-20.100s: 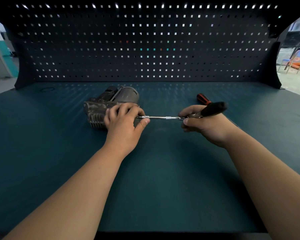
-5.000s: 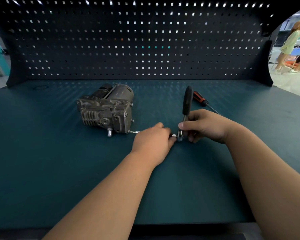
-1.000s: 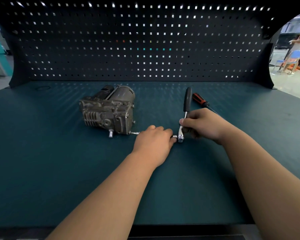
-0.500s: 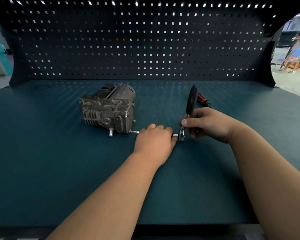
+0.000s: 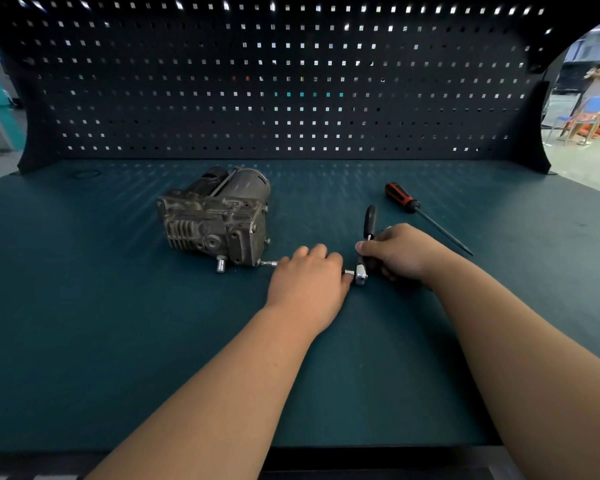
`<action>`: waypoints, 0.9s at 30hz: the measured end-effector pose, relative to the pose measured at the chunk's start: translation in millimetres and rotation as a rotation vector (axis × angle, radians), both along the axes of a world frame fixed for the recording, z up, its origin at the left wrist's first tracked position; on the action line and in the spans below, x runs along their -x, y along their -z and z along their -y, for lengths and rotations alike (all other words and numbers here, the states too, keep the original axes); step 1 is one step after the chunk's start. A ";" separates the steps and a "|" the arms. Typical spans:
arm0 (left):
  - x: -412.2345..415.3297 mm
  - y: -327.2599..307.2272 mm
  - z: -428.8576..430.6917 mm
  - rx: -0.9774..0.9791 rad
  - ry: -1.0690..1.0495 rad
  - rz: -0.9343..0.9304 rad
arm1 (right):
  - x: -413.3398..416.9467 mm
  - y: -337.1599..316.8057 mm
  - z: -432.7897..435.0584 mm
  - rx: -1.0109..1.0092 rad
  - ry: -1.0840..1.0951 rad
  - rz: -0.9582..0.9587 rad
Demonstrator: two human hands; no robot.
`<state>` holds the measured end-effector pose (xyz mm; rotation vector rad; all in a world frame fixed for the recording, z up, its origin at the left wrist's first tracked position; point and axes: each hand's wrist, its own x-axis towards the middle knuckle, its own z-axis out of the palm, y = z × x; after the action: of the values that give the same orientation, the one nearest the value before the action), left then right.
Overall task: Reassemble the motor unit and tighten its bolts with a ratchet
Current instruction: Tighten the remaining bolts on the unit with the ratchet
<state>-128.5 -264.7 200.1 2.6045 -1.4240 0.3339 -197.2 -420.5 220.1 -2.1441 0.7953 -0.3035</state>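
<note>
The grey metal motor unit [image 5: 219, 220] lies on the teal bench, left of centre. A slim extension bar [image 5: 269, 263] runs from its lower right corner to the ratchet head [image 5: 361, 273]. My left hand [image 5: 309, 282] covers and grips the middle of that bar. My right hand [image 5: 399, 252] grips the ratchet [image 5: 369, 223] low on its shaft, and the black handle points away from me, nearly upright in view. A short silver stud [image 5: 220, 264] sticks out below the motor's front face.
A screwdriver [image 5: 404, 199] with a red and black handle lies to the right behind my right hand, its blade pointing right and toward me. A dark pegboard [image 5: 291, 98] walls off the bench's back edge. A person stands far off at right.
The ratchet handle has swung back a little toward the left, standing more upright, with my right hand sliding down it. My left hand stays on the extension bar. The motor has not moved.
</note>
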 end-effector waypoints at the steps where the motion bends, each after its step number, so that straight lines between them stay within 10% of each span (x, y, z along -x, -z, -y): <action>1: -0.5 0.1 0.2 -0.006 0.004 -0.004 | -0.4 0.2 -0.2 0.009 0.003 -0.006; 16: -1.7 -2.0 -1.9 -0.009 0.012 -0.033 | 1.5 -0.3 -1.8 0.038 -0.012 0.016; 27: -4.6 -0.9 -1.1 -0.021 0.011 -0.011 | 25.6 -21.8 -2.3 -0.196 -0.492 0.058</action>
<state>-123.9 -263.6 201.0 2.6095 -1.4455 0.3048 -222.8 -418.2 241.9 -2.0539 0.2351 -0.0276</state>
